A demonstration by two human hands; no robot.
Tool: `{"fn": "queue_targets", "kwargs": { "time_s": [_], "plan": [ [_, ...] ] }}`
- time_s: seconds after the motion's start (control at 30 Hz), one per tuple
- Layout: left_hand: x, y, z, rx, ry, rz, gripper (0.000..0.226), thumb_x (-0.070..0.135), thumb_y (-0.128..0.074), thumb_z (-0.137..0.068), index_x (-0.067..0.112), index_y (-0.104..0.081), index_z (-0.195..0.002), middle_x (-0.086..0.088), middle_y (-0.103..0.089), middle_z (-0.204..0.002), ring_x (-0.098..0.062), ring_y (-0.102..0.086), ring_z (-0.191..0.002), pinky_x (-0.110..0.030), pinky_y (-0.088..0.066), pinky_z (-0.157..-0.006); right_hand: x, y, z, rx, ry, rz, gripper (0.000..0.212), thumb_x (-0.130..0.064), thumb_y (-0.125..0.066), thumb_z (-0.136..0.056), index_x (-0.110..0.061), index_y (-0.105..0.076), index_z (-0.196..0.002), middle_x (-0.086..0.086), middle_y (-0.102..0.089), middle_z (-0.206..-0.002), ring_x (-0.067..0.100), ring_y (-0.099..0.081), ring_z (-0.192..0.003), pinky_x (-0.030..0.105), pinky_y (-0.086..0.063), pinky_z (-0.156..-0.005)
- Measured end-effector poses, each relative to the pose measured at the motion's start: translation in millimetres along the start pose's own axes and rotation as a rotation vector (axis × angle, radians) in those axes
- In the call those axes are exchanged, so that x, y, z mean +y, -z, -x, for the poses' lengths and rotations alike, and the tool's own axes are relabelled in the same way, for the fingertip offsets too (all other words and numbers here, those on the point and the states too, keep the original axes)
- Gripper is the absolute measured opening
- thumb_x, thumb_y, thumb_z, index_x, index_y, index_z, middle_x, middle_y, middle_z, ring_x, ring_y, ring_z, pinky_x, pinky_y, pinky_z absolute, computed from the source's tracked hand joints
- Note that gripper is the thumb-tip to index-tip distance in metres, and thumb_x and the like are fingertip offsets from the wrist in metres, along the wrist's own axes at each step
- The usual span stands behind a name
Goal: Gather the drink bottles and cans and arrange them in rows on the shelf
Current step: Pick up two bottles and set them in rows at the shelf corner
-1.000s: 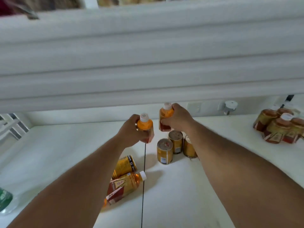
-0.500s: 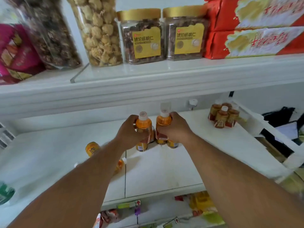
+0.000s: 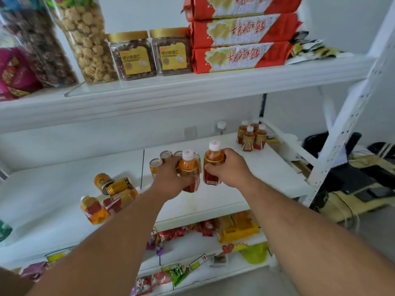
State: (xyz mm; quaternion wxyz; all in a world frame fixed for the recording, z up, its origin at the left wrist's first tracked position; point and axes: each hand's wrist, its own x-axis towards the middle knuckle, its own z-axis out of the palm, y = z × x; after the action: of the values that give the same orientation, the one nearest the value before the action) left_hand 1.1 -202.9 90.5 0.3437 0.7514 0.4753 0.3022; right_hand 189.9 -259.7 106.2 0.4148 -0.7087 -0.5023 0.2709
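Note:
My left hand [image 3: 168,180] grips an orange drink bottle [image 3: 189,167] with a white cap, held upright over the white middle shelf [image 3: 245,178]. Beside it, my right hand [image 3: 229,168] holds a second orange bottle [image 3: 213,161], also upright. Behind my left hand stand gold cans [image 3: 156,165] in a cluster. At the shelf's back right stands a group of several brown-labelled bottles [image 3: 252,135]. On the left of the shelf lie two gold cans [image 3: 113,184] and two bottles [image 3: 94,210] on their sides.
The upper shelf [image 3: 171,90] carries snack jars [image 3: 132,55] and red packets [image 3: 241,54]. Lower shelves hold snack packs [image 3: 237,227]. A white perforated upright [image 3: 350,116] closes the right end. A small white knob [image 3: 221,126] sits on the back wall.
Both hands with their bottles have drawn back and shifted right along the shelf. The view has pulled away, revealing the upper shelf, lower shelves and the right upright.

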Motion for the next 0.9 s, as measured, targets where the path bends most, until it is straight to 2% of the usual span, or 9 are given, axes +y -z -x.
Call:
{"fn": "queue_targets", "kwargs": {
  "time_s": [0.13, 0.2, 0.43, 0.53, 0.67, 0.8, 0.9],
  "plan": [
    [5, -17, 17, -0.030, -0.006, 0.014, 0.060, 0.024, -0.084, -0.071, 0.026, -0.055, -0.124, 0.010, -0.065, -0.111, -0.012, -0.062, -0.102, -0.036, -0.051, -0.092, -4, 20, 24, 0.057, -0.008, 0.013, 0.051, -0.033, -0.083, -0.076, -0.024, -0.059, -0.120, -0.006, -0.066, -0.111, 0.016, -0.063, -0.102, 0.033, -0.052, -0.087],
    [6, -23, 27, -0.060, -0.008, 0.033, 0.062, 0.023, -0.085, -0.070, 0.027, -0.057, -0.125, 0.011, -0.066, -0.110, -0.012, -0.063, -0.102, -0.042, -0.052, -0.094, -3, 30, 36, 0.088, -0.016, 0.029, 0.051, -0.033, -0.083, -0.076, -0.024, -0.061, -0.122, -0.006, -0.068, -0.113, 0.015, -0.063, -0.101, 0.034, -0.053, -0.088],
    [25, -55, 52, -0.114, -0.028, 0.037, 0.062, 0.021, -0.085, -0.070, 0.026, -0.056, -0.125, 0.007, -0.065, -0.115, -0.014, -0.062, -0.103, -0.042, -0.051, -0.095, 18, 65, 73, 0.132, -0.042, 0.059, 0.050, -0.034, -0.083, -0.077, -0.025, -0.063, -0.122, -0.007, -0.068, -0.114, 0.015, -0.063, -0.104, 0.036, -0.051, -0.093],
    [39, -76, 54, -0.129, -0.013, 0.044, 0.064, 0.020, -0.085, -0.071, 0.024, -0.055, -0.127, 0.006, -0.064, -0.117, -0.017, -0.062, -0.107, -0.042, -0.051, -0.096, 32, 83, 79, 0.145, -0.043, 0.059, 0.047, -0.034, -0.083, -0.076, -0.029, -0.062, -0.118, -0.010, -0.067, -0.111, 0.013, -0.063, -0.103, 0.033, -0.050, -0.090],
    [62, -109, 49, -0.121, -0.003, 0.045, 0.062, 0.022, -0.086, -0.071, 0.027, -0.054, -0.125, 0.007, -0.063, -0.118, -0.016, -0.061, -0.107, -0.044, -0.051, -0.096, 53, 118, 80, 0.155, -0.049, 0.045, 0.041, -0.033, -0.084, -0.078, -0.034, -0.061, -0.112, -0.011, -0.065, -0.106, 0.012, -0.061, -0.100, 0.035, -0.050, -0.093],
    [88, -147, 44, -0.101, 0.031, 0.051, 0.063, 0.019, -0.085, -0.072, 0.026, -0.053, -0.127, 0.006, -0.062, -0.118, -0.017, -0.061, -0.108, -0.043, -0.051, -0.097, 77, 158, 71, 0.145, -0.058, 0.060, 0.046, -0.035, -0.084, -0.078, -0.029, -0.062, -0.118, -0.009, -0.066, -0.109, 0.014, -0.062, -0.102, 0.038, -0.051, -0.093],
    [104, -173, 38, -0.087, 0.061, 0.055, 0.063, 0.017, -0.084, -0.073, 0.026, -0.053, -0.128, 0.006, -0.062, -0.119, -0.017, -0.060, -0.108, -0.039, -0.051, -0.095, 94, 184, 62, 0.125, -0.051, 0.058, 0.038, -0.033, -0.084, -0.079, -0.033, -0.060, -0.109, -0.011, -0.063, -0.101, 0.014, -0.063, -0.101, 0.038, -0.051, -0.092]
  ]
}}
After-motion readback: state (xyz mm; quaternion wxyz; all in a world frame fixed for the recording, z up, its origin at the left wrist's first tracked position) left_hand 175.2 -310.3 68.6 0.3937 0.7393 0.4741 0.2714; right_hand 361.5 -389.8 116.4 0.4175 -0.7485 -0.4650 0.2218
